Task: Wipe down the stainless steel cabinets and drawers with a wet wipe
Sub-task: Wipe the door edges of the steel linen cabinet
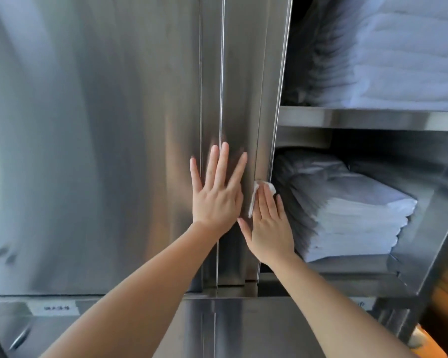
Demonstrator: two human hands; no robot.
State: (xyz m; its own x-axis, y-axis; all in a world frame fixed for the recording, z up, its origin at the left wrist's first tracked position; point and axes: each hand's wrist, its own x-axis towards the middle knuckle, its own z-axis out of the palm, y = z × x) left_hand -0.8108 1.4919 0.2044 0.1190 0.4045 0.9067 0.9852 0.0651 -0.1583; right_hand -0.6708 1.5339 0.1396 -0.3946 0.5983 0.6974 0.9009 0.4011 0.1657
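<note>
Flat, straight-fingered right hand (268, 226) presses wet wipe (259, 195), mostly hidden beneath it, against cabinet door edge (263, 151); left hand (216, 192) just beside, splayed open on steel; folded linens (347, 215) right of wipe, upper stack cropped.

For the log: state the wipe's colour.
White; the wipe shows under the right hand in the head view.

Steel shelves (367, 118) carry folded white linens (347, 213)

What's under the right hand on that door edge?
A white wet wipe pressed flat under the right hand against the steel door edge. Only its top and left margins show; the rest is covered.
</note>
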